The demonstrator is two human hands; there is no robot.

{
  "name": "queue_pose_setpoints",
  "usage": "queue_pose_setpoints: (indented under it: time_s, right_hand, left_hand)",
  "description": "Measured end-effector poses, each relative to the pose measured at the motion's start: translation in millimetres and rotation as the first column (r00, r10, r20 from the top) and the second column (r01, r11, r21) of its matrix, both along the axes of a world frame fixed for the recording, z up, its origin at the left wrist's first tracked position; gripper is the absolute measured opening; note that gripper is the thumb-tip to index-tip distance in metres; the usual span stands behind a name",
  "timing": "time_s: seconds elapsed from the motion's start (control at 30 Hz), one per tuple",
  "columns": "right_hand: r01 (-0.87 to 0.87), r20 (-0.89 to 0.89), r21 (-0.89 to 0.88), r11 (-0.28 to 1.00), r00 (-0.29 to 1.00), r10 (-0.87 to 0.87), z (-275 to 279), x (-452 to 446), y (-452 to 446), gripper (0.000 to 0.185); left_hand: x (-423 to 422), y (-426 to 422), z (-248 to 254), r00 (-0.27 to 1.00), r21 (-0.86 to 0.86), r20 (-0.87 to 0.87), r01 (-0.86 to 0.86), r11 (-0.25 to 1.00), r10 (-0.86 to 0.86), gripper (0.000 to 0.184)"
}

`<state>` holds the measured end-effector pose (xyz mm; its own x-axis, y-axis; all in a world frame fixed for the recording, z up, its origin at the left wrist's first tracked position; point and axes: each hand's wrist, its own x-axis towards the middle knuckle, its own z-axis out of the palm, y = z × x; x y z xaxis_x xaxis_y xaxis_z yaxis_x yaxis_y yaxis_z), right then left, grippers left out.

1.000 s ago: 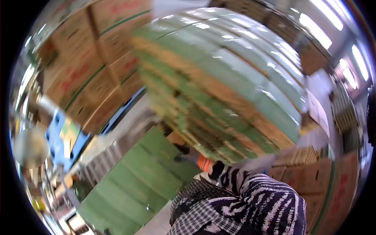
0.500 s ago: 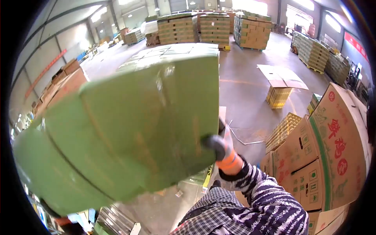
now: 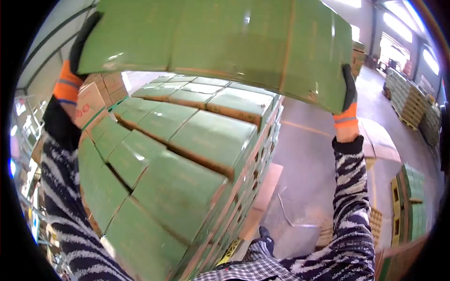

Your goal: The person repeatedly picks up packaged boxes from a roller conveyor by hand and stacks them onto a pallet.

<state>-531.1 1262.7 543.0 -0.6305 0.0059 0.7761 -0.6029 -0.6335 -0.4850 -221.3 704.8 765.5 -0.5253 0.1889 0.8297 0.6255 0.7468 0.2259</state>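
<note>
While rows of green cartons sit packed on the stack (image 3: 180, 187), the long green carton (image 3: 225, 42) is off it, raised around its far edge; exact overlap unclear. Grip wide, load held between both hands: left hand (image 3: 82, 44) on its left end, right hand (image 3: 348, 93) on its right.

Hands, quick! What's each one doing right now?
Left hand: holding one end of the big green box.
Right hand: holding the other end.
</note>
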Motion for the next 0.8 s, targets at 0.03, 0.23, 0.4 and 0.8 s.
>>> queue_pose_setpoints:
  time_s: [0.03, 0.23, 0.4, 0.8]
  right_hand:
    - [0.134, -0.086, 0.047, 0.99, 0.988, -0.13, -9, -49, 3, 0.031]
    - [-0.358, 0.186, -0.048, 0.933, 0.914, 0.36, -40, -206, -11, 0.037]
    - [-0.502, 0.511, -0.243, 0.83, 0.661, 0.55, -56, -302, -49, 0.035]
    - [-0.495, 0.805, -0.078, 0.865, 0.481, 0.348, -104, -377, -111, 0.033]
  left_hand:
    - [-43, 4, -4, 0.989, -0.223, -0.107, -0.12, 0.967, 0.099, 0.054]
    - [-264, 14, -58, 0.94, 0.426, 0.015, 0.304, 0.852, -0.342, 0.05]
    - [-396, 19, -85, 0.975, 0.795, 0.096, 0.048, 0.605, -0.202, 0.036]
    - [-558, -111, -294, 0.971, 0.862, 0.097, -0.192, 0.469, 0.218, 0.046]
